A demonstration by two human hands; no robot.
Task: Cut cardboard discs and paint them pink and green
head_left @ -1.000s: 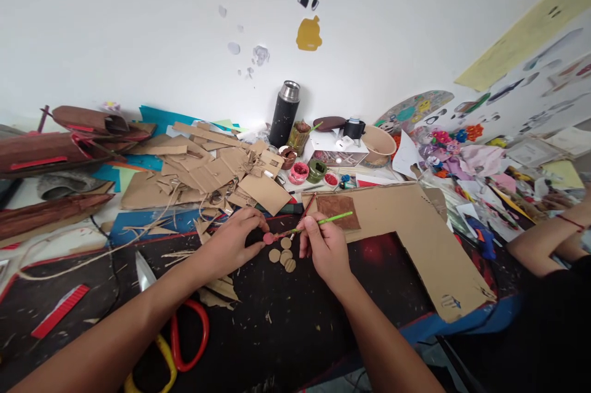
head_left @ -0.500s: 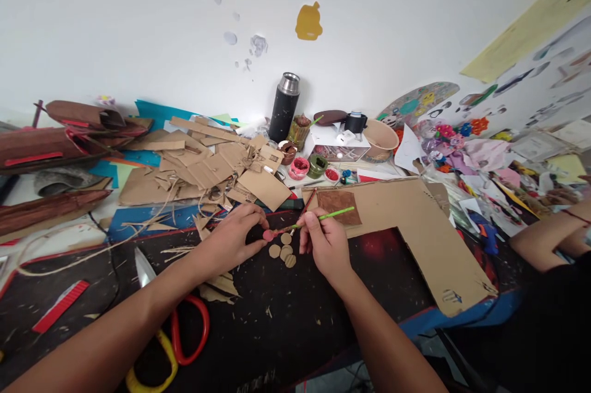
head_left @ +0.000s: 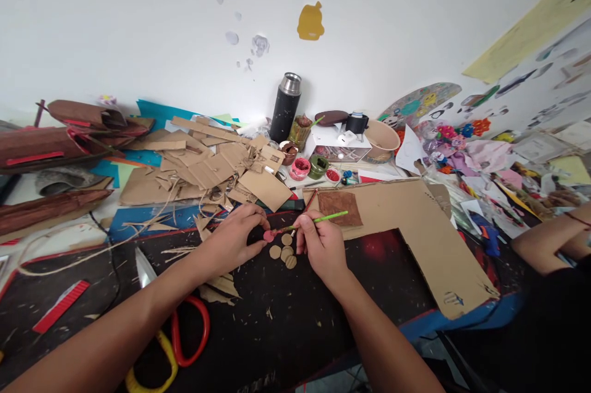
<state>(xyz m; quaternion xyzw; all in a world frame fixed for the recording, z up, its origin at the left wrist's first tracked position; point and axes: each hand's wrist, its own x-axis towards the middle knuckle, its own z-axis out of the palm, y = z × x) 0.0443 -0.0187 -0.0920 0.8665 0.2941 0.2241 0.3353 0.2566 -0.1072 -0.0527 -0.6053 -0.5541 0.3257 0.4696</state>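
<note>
My right hand [head_left: 320, 243] is closed around a green paintbrush [head_left: 331, 216], whose tip points left and meets a small pink disc [head_left: 268, 236]. At the disc's left side, the fingers of my left hand [head_left: 237, 237] are curled, with thumb and fingertips at its edge. Several plain cardboard discs [head_left: 286, 253] lie on the dark table [head_left: 277, 319] between my hands. Behind them stand open jars of pink paint [head_left: 300, 169], green paint [head_left: 318, 166] and red paint [head_left: 332, 175].
Large scissors [head_left: 190, 330] lie beneath my left forearm. Cardboard scraps [head_left: 203, 162] are heaped at the back left, near a black flask [head_left: 285, 107]. An angular cardboard sheet [head_left: 427, 245] covers the right side. Another person's arm [head_left: 549, 239] rests at the far right.
My right hand has shifted slightly left, and the brush handle has moved left with it. My left hand has stayed at the pink disc.
</note>
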